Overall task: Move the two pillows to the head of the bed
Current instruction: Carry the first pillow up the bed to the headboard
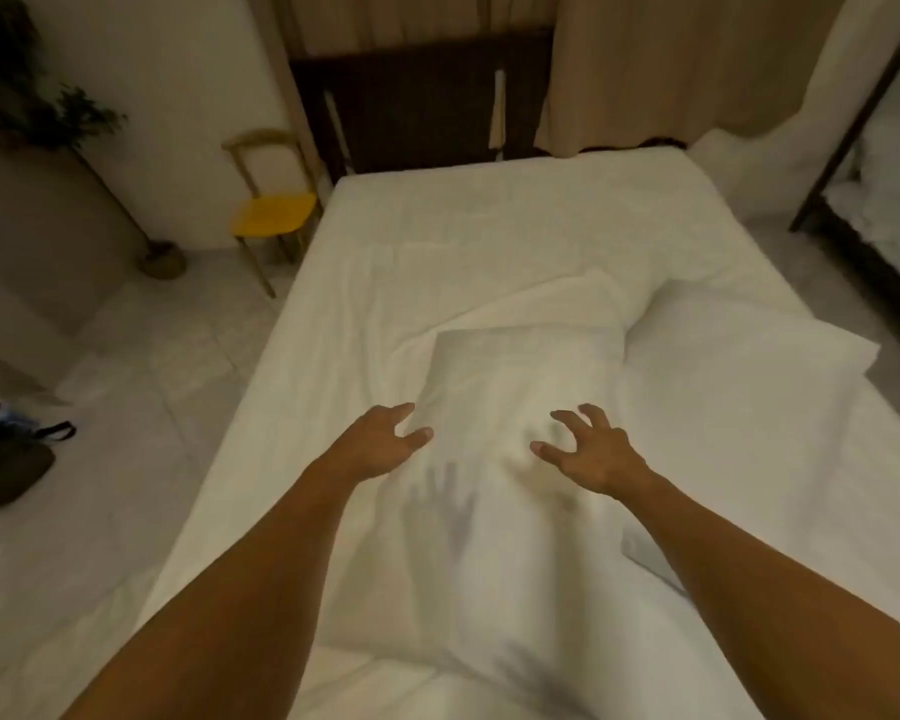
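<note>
Near pillow (494, 491): under both hands | left hand (380, 444): fingers spread, holding nothing | right hand (588, 454): same | second pillow (739, 387): right side of bed (437, 241)

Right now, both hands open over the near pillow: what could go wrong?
1. The near pillow lies on rumpled sheet; a grab by the left hand and right hand may catch fabric too.
2. The second pillow touches its right side and may get dragged along.
</note>
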`<state>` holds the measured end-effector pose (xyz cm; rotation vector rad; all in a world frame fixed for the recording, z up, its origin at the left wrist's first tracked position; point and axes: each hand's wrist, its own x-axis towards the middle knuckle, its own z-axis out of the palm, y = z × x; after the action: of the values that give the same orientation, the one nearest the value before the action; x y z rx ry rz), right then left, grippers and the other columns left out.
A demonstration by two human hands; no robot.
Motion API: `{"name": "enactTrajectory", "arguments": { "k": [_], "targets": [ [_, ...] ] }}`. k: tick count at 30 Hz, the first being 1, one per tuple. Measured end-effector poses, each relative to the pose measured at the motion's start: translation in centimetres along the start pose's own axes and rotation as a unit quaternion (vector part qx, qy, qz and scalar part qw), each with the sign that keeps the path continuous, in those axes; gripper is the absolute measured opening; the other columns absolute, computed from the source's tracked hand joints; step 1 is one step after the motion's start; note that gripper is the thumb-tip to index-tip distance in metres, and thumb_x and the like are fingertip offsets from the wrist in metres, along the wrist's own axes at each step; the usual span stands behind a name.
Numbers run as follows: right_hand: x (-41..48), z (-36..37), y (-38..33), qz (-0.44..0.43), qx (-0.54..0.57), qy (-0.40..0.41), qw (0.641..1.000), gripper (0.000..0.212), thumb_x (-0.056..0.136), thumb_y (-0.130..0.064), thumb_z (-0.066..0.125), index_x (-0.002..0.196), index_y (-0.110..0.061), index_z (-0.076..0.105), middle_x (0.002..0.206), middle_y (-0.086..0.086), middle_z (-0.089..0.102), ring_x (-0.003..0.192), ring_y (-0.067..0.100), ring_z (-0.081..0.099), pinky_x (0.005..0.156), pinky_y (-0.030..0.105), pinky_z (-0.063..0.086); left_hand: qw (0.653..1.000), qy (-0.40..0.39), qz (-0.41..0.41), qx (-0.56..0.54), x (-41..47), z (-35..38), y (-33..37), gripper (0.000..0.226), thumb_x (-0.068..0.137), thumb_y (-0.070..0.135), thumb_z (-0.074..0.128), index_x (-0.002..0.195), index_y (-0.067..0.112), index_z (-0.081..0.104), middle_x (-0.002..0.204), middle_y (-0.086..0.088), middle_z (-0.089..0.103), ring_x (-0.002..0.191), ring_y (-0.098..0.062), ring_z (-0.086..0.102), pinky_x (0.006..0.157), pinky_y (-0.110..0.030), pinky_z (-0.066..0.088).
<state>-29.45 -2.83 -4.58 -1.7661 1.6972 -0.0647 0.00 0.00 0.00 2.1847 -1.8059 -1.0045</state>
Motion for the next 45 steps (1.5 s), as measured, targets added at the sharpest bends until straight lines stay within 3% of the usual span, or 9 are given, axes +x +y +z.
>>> {"name": "enactTrajectory", "arguments": {
  "k": [6, 12, 19, 26, 29, 33, 40, 43, 45],
  "targets": [
    [6.5, 5.6, 3.7, 0.025, 0.039, 0.026, 0.999, 0.083, 0.071, -0.089, 0.041, 0.145, -0.055, 0.025, 0.164, -0.011, 0.003, 0.15, 0.031, 0.01, 0.115, 0.062, 0.023, 1.0, -0.022, -0.01, -0.015, 6.6, 5.2, -4.4, 0.084, 0.087, 0.073, 0.047, 0.155, 0.028, 0.03, 0.157, -0.004, 0.032, 0.143, -0.024, 0.034, 0.115, -0.039, 0.03],
    [9.8, 8.2, 5.8, 0.031, 0.048, 0.048, 0.997, 0.078, 0.077, -0.082, 0.048, 0.146, -0.056, 0.022, 0.162, -0.02, -0.005, 0.151, 0.023, -0.007, 0.112, 0.07, 0.014, 1.0, -0.015, -0.01, -0.017, 12.5, 9.6, -6.4, 0.069, 0.094, 0.06, 0.047, 0.154, 0.028, 0.031, 0.158, -0.008, 0.029, 0.143, -0.027, 0.032, 0.116, -0.041, 0.028],
    [11.9, 10.1, 8.4, 0.017, 0.046, 0.091, 0.995, 0.091, 0.067, -0.092, 0.046, 0.146, -0.057, 0.019, 0.161, -0.023, 0.002, 0.149, 0.016, -0.004, 0.112, 0.066, 0.023, 0.999, 0.019, -0.009, -0.041, 16.4, 13.3, -8.2, 0.065, 0.098, 0.056, 0.042, 0.155, 0.027, 0.03, 0.159, -0.006, 0.029, 0.146, -0.025, 0.027, 0.116, -0.038, 0.022],
    [12.6, 10.0, 9.7, 0.022, 0.045, 0.126, 0.991, 0.088, 0.068, -0.089, 0.051, 0.145, -0.059, 0.02, 0.157, -0.025, 0.004, 0.145, 0.016, 0.005, 0.106, 0.065, 0.032, 0.988, 0.078, -0.012, -0.132, 18.8, 14.6, -10.6, 0.067, 0.092, 0.065, 0.049, 0.148, 0.029, 0.045, 0.15, -0.004, 0.042, 0.14, -0.021, 0.038, 0.117, -0.039, 0.028],
    [12.7, 10.6, 10.0, 0.04, 0.067, 0.15, 0.986, 0.086, 0.07, -0.089, 0.048, 0.145, -0.06, 0.019, 0.158, -0.026, 0.003, 0.146, 0.014, 0.002, 0.108, 0.064, 0.03, 0.984, 0.066, -0.052, -0.159, 19.9, 15.0, -11.7, 0.088, 0.079, 0.085, 0.04, 0.151, 0.035, 0.036, 0.156, -0.005, 0.033, 0.145, -0.023, 0.03, 0.119, -0.043, 0.023],
    [13.1, 11.6, 9.6, 0.068, 0.059, 0.149, 0.985, 0.086, 0.07, -0.092, 0.04, 0.146, -0.062, 0.013, 0.16, -0.025, -0.002, 0.149, 0.018, -0.002, 0.107, 0.069, 0.024, 0.97, 0.034, -0.079, -0.226, 20.1, 15.7, -12.4, 0.091, 0.076, 0.088, 0.039, 0.154, 0.043, 0.022, 0.164, 0.005, 0.018, 0.15, -0.016, 0.017, 0.121, -0.043, 0.014],
    [13.2, 10.7, 7.8, 0.017, 0.246, 0.107, 0.963, 0.08, 0.075, -0.075, 0.06, 0.146, -0.054, 0.03, 0.155, -0.022, 0.014, 0.145, 0.022, 0.013, 0.117, 0.044, 0.019, 0.948, 0.043, -0.028, -0.315, 19.1, 15.9, -9.6, 0.078, 0.085, 0.077, 0.043, 0.153, 0.052, 0.013, 0.159, 0.014, 0.03, 0.143, -0.011, 0.033, 0.112, -0.028, 0.026],
    [12.9, 10.1, 8.7, 0.036, 0.338, 0.111, 0.934, 0.085, 0.071, -0.073, 0.065, 0.147, -0.051, 0.034, 0.151, -0.015, 0.021, 0.144, 0.019, 0.026, 0.116, 0.04, 0.026, 0.938, 0.039, -0.017, -0.343, 17.9, 15.5, -9.8, 0.083, 0.08, 0.079, 0.052, 0.151, 0.054, 0.017, 0.158, 0.017, 0.031, 0.142, -0.009, 0.034, 0.116, -0.034, 0.028],
    [12.7, 10.2, 8.9, 0.042, 0.333, 0.105, 0.936, 0.086, 0.07, -0.072, 0.065, 0.147, -0.048, 0.035, 0.151, -0.01, 0.025, 0.143, 0.019, 0.03, 0.116, 0.036, 0.025, 0.939, 0.033, -0.016, -0.342, 17.4, 15.3, -10.2, 0.089, 0.075, 0.081, 0.055, 0.152, 0.052, 0.02, 0.158, 0.017, 0.032, 0.142, -0.008, 0.034, 0.117, -0.038, 0.029]
  ]
}}
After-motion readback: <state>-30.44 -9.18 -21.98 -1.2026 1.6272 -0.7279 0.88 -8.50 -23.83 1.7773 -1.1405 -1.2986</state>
